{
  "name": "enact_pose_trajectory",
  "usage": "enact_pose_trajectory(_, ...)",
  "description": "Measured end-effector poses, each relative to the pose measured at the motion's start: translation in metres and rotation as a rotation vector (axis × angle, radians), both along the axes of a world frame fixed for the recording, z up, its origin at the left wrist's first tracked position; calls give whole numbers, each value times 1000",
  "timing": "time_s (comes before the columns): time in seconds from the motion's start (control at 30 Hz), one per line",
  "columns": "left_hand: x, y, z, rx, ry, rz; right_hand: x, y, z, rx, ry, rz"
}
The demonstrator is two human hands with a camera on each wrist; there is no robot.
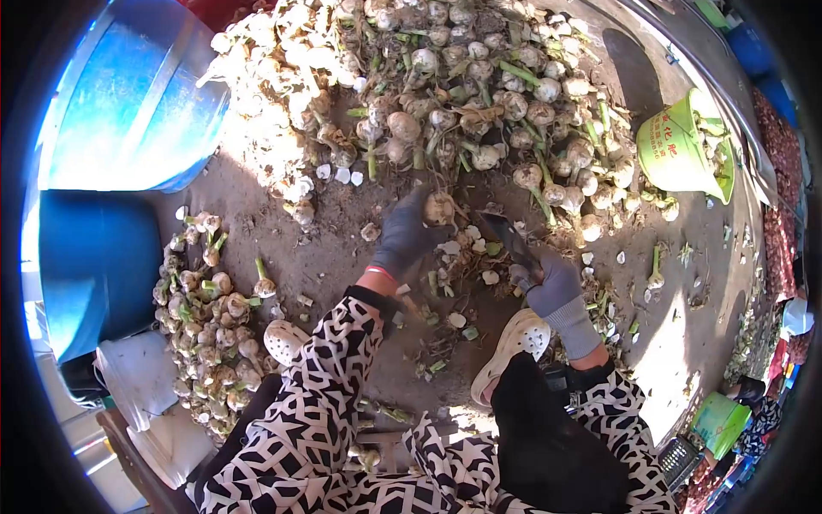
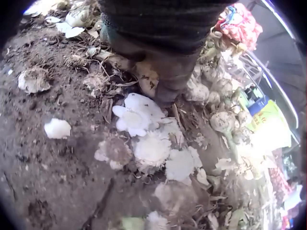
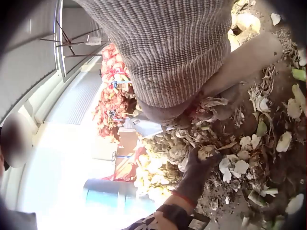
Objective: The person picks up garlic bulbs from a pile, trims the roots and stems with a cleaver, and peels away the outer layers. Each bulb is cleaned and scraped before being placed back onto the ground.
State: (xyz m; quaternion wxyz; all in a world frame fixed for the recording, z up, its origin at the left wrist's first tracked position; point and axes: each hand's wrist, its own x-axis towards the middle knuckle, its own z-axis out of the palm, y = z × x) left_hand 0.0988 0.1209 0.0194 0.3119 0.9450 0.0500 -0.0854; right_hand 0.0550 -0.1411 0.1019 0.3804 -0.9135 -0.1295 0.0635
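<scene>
My left hand [image 1: 402, 236], in a grey glove, grips a garlic bulb [image 1: 439, 208] at the near edge of a big garlic heap [image 1: 462, 86]. In the left wrist view the bulb [image 2: 146, 79] shows beside the dark gloved fingers, low over the soil. To its right, my gloved right hand [image 1: 556, 287] holds a knife [image 1: 507, 237] with its dark blade angled toward the bulb. The right wrist view shows the knife's pale wooden handle [image 3: 254, 55] sticking out of the fist. Cut root ends [image 2: 151, 148] and white trimmings lie on the ground under the hands.
A smaller garlic pile [image 1: 218, 317] lies at the left, near blue barrels [image 1: 98, 265] and white buckets [image 1: 141, 377]. A yellow-green bucket [image 1: 681, 146] stands at the right. Below the hands are the person's pale clogs [image 1: 518, 343] and a black shape [image 1: 548, 437] by the right leg.
</scene>
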Motion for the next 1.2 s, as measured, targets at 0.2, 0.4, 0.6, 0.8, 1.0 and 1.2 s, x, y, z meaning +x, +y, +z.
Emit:
enact_pose_trajectory(0.2, -83, -30, 38, -734, -128, -130, -14, 22, 24, -251, -431, 221)
enact_pose_trajectory(0.4, -101, -39, 55, -1007, -19, 60, -21, 19, 37, -229, -538, 276)
enact_pose_trajectory(0.6, -97, -66, 62, -1152, 123, 156, -27, -6, 26, -269, -496, 273)
enact_pose_trajectory(0.8, -106, -85, 71, -1204, 55, 121, -34, -22, 17, -341, -479, 276)
enact_pose_trajectory(1.0, -103, -100, 84, -1096, 125, 153, -39, -36, 1, -281, -479, 213)
enact_pose_trajectory(1.2, -122, -117, 118, -994, 192, -21, -27, -88, -38, -199, 221, -170)
